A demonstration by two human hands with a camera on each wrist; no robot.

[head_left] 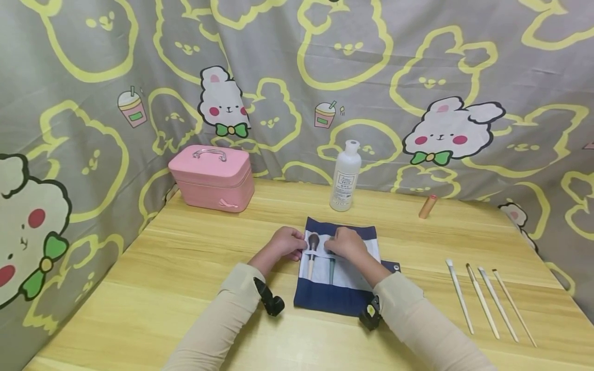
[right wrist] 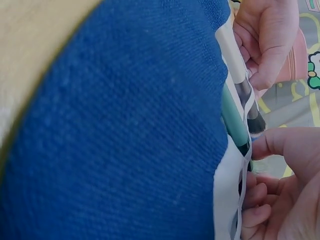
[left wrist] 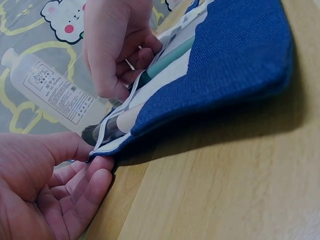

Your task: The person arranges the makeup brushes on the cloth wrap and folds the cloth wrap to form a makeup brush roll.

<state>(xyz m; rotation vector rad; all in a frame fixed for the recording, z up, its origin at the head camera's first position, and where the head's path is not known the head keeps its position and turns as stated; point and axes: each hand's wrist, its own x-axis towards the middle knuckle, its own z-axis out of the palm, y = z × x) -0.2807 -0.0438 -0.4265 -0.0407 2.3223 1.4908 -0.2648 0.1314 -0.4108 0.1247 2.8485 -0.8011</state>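
Navy brush roll (head_left: 325, 299) laid open on the wooden table (head_left: 139, 309), between both hands. Two brushes are held in it: a dark-bristled brush (head_left: 311, 267) with a pale handle and, to its right, a green-handled brush (head_left: 331, 270). Both are crossed by the pale strap (head_left: 320, 253), and their handle ends are tucked into the navy pocket (left wrist: 240, 65). The roll's left edge is pinched between thumb and curled fingers of the left hand (head_left: 287, 242). The green-handled brush is gripped near its head, at the strap, by the bent fingers and thumb of the right hand (head_left: 348, 243); its bristles are mostly hidden. The pink case (head_left: 211, 180), silver-handled, is closed; contents cannot be seen. A translucent white bottle (head_left: 346, 178) is stood behind the roll; its liquid level cannot be told. On its label (left wrist: 60, 92), "卸甲水" and "NAIL GEL REMOVER" can be read; the brand lettering and small print cannot be made out surely. A tube (head_left: 427, 207) is stood near the back, red-topped, with no legible writing. Four loose brushes (head_left: 483, 301) are laid roughly side by side at right.
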